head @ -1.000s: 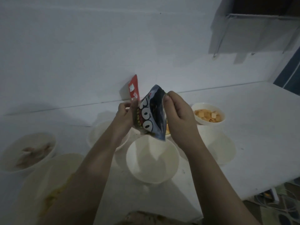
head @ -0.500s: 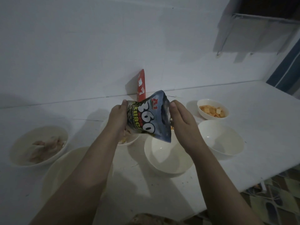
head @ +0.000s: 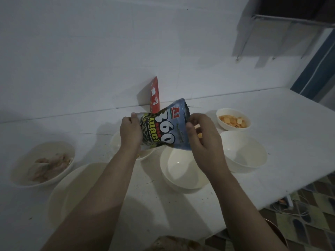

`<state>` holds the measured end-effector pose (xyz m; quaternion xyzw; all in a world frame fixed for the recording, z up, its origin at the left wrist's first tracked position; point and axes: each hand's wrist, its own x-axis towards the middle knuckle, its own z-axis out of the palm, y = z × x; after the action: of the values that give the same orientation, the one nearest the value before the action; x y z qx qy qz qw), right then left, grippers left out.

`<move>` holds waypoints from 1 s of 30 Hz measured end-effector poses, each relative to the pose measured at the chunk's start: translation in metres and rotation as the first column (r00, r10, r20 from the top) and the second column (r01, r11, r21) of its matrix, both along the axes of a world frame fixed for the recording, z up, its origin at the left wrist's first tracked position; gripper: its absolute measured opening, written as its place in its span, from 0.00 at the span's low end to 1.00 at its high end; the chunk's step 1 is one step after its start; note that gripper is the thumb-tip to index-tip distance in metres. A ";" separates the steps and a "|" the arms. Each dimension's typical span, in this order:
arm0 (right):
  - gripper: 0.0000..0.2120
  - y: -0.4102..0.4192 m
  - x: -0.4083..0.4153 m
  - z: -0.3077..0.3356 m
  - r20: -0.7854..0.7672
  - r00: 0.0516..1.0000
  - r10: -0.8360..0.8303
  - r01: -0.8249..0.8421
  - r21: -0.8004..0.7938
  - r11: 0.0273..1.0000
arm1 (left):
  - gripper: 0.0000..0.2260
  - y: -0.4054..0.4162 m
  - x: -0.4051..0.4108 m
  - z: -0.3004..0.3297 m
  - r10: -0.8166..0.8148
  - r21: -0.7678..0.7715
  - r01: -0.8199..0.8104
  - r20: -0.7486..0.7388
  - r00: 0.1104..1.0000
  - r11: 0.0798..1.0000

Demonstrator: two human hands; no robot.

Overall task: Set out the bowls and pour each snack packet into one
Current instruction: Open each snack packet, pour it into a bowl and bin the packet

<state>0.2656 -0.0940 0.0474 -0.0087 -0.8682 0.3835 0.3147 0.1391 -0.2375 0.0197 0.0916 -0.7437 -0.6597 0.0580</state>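
Note:
A blue-grey snack packet [head: 167, 127] marked "360" hangs on its side above the table. My left hand [head: 130, 131] grips its left end, and my right hand [head: 203, 136] pinches its right edge. Directly below sits an empty white bowl [head: 181, 171]. Another empty white bowl [head: 244, 151] stands to its right. A small bowl of orange cubes [head: 233, 119] is behind that one. Behind my left hand a bowl [head: 116, 142] is mostly hidden.
A red packet [head: 155, 96] leans on the wall behind the hands. At the far left is a bowl of pale snacks [head: 43, 163], and a large bowl [head: 72, 187] lies under my left forearm. The white table's edge [head: 272, 201] runs at the right, with tiled floor beyond.
The packet has turned from nearly upright to lying sideways and come lower over the middle bowl. My right hand has shifted its hold along the packet's right edge.

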 end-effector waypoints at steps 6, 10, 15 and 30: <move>0.07 0.003 0.003 -0.013 0.066 0.997 0.028 -0.025 -0.046 0.999 | 0.15 -0.003 -0.002 -0.001 0.017 -0.064 -0.021 -0.066 0.998 0.998; 0.07 0.002 0.011 -0.019 0.110 0.993 0.046 -0.029 -0.153 0.988 | 0.14 -0.004 -0.003 -0.004 0.015 -0.096 -0.028 -0.142 0.990 0.995; 0.06 0.013 0.015 -0.018 0.219 0.976 0.014 0.008 -0.103 0.995 | 0.14 -0.004 0.002 -0.001 -0.011 -0.138 -0.020 -0.226 0.974 0.990; 0.06 0.013 0.011 -0.010 0.189 0.962 -0.197 0.176 0.121 0.977 | 0.12 -0.007 0.018 0.005 -0.051 -0.266 -0.066 -0.410 0.911 0.962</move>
<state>0.2768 -0.0806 0.0373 -0.1126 -0.9093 0.3041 0.2606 0.1573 -0.2448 0.0244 -0.0557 -0.7982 -0.5545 0.2285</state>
